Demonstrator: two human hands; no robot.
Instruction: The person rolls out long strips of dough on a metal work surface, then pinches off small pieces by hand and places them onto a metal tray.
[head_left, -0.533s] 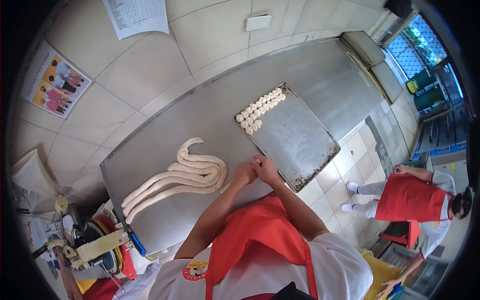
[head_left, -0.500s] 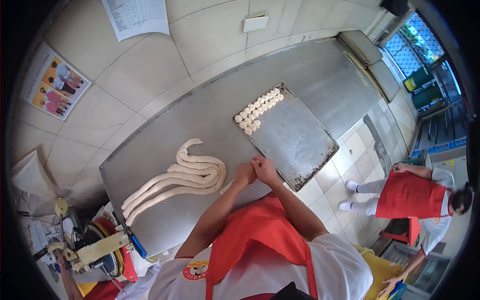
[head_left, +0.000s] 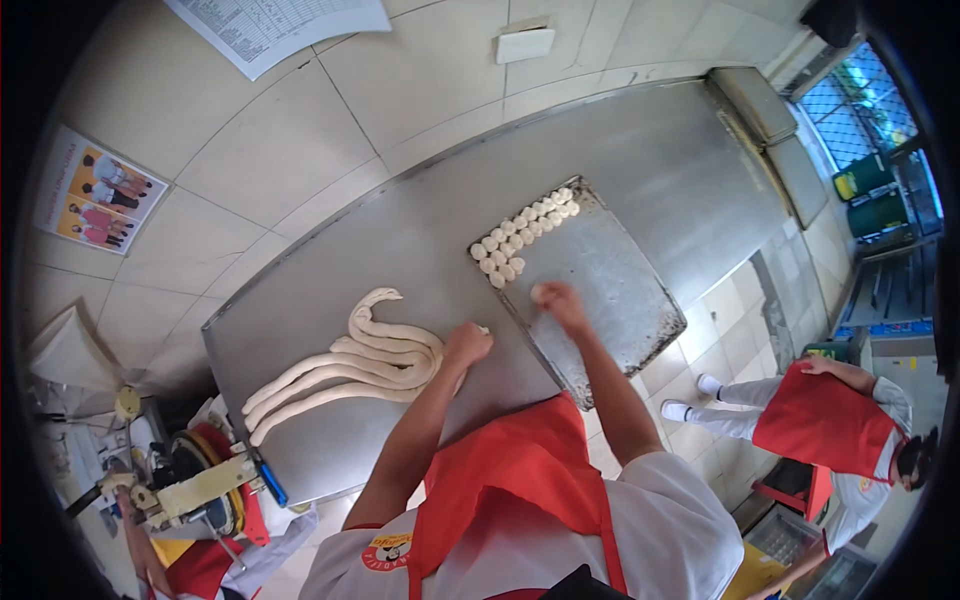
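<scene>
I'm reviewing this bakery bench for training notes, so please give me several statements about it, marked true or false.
1. The right hand is over the baking tray. True.
2. The dough balls fill the whole tray. False: they sit along its far edge, leaving much of it bare.
3. The long dough ropes lie left of the tray. True.
4. The left hand touches the right hand. False: they are apart.
5. The co-worker on the right wears a red apron. True.
</scene>
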